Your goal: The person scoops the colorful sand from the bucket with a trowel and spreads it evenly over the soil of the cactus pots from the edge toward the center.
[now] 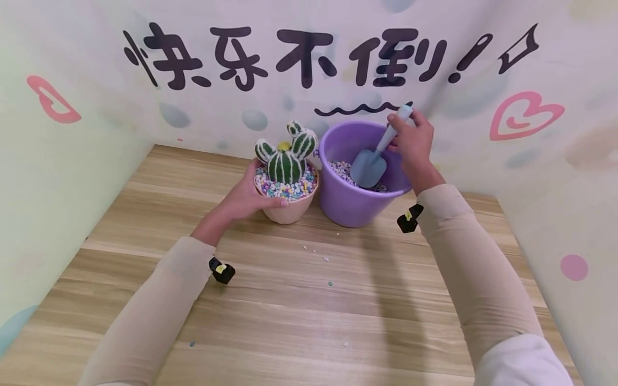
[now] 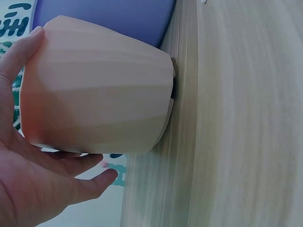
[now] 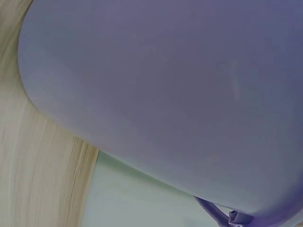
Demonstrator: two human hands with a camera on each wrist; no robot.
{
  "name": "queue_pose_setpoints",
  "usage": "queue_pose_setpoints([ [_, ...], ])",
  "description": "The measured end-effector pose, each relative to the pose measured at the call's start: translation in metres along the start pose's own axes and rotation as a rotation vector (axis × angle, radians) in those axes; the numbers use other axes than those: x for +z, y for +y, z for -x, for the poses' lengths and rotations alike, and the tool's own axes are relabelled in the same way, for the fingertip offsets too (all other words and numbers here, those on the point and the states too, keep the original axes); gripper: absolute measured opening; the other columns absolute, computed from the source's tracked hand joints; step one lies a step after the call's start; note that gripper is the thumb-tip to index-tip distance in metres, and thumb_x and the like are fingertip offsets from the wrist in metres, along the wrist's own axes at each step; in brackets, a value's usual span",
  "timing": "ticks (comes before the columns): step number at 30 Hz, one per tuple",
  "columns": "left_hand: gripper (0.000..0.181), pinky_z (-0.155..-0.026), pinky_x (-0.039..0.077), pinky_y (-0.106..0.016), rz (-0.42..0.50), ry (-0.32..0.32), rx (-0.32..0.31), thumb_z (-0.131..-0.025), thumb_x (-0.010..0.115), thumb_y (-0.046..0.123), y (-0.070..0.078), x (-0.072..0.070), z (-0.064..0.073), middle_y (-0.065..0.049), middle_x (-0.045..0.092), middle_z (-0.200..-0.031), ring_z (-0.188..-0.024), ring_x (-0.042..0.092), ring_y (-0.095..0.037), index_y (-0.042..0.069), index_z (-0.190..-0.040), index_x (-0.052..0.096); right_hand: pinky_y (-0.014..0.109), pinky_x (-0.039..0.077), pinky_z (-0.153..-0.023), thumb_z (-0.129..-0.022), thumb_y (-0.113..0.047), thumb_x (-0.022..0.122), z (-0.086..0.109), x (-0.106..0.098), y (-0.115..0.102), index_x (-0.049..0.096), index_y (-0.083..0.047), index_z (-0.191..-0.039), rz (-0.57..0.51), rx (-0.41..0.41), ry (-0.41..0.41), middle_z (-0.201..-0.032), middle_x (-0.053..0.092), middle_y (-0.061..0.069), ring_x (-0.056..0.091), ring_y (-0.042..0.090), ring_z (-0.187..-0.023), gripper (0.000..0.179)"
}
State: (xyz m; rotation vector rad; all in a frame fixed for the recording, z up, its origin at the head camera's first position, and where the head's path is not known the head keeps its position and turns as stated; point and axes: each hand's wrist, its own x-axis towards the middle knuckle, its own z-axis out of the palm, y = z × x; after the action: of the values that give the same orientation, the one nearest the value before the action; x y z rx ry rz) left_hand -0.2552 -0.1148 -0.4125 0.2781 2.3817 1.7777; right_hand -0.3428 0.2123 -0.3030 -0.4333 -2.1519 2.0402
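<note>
My left hand holds the side of a pale pink flowerpot, its thumb near the front rim. In the pot stands a green cactus with white stripes, set in multicoloured pebbles. In the left wrist view the pot's faceted wall fills the space beside the fingers. My right hand grips the light handle of a small blue-grey shovel. Its blade points down inside a purple bucket, over pebbles at the bottom. The right wrist view shows only the bucket's outer wall up close.
Several loose pebbles lie scattered on the wooden table. Behind the pot and bucket hangs a printed backdrop with dark lettering, and pale walls close in on both sides. Pot and bucket stand side by side near the table's back edge.
</note>
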Motion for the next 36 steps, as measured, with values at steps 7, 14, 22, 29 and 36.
queue_pose_setpoints([
  [7, 0.114, -0.117, 0.026, -0.044, 0.043, -0.002, 0.0, -0.07, 0.087, 0.014, 0.003, -0.002, -0.003, -0.01, 0.032, -0.153, -0.139, 0.036, -0.029, 0.018, -0.154, 0.01, 0.038, 0.06, -0.074, -0.088, -0.03, 0.072, -0.005, 0.002, 0.002, 0.059, -0.025, -0.129, 0.045, 0.032, 0.002, -0.109, 0.062, 0.008, 0.069, 0.023, -0.073, 0.043],
  [14, 0.114, -0.118, 0.025, -0.043, 0.028, 0.009, -0.003, -0.07, 0.087, 0.017, 0.001, -0.003, -0.008, -0.008, 0.033, -0.153, -0.138, 0.036, -0.028, 0.021, -0.154, 0.011, 0.048, 0.055, -0.083, -0.09, -0.032, 0.068, -0.007, 0.005, -0.001, 0.056, -0.027, -0.133, 0.095, 0.089, 0.006, -0.124, 0.057, 0.012, 0.071, 0.031, -0.091, 0.044],
  [22, 0.115, -0.118, 0.025, -0.042, 0.007, -0.006, -0.001, -0.072, 0.087, 0.022, -0.003, -0.005, -0.011, -0.006, 0.03, -0.154, -0.14, 0.034, -0.026, 0.024, -0.155, 0.007, 0.036, 0.06, -0.062, -0.094, -0.041, 0.061, -0.011, -0.001, -0.007, 0.048, -0.011, -0.135, 0.314, 0.123, -0.002, -0.131, 0.05, 0.014, 0.069, 0.019, -0.058, 0.053],
  [29, 0.113, -0.119, 0.02, -0.044, -0.006, -0.047, 0.029, -0.077, 0.084, 0.03, -0.005, -0.007, -0.007, -0.005, 0.021, -0.159, -0.144, 0.025, -0.025, 0.027, -0.155, 0.003, 0.025, 0.057, -0.078, -0.09, -0.057, 0.057, 0.001, -0.013, -0.018, 0.036, -0.005, -0.146, 0.608, 0.061, 0.0, -0.148, 0.041, 0.016, 0.069, 0.012, -0.056, 0.079],
  [36, 0.11, -0.117, 0.017, -0.057, -0.245, -0.102, -0.056, -0.085, 0.069, 0.053, -0.002, -0.025, 0.015, -0.009, 0.001, -0.164, -0.148, 0.01, -0.037, 0.023, -0.156, -0.01, 0.025, 0.057, -0.074, -0.09, -0.059, 0.054, 0.027, -0.024, -0.032, 0.025, -0.021, -0.154, 0.592, -0.073, -0.023, -0.148, 0.046, 0.011, 0.072, 0.017, -0.084, 0.08],
])
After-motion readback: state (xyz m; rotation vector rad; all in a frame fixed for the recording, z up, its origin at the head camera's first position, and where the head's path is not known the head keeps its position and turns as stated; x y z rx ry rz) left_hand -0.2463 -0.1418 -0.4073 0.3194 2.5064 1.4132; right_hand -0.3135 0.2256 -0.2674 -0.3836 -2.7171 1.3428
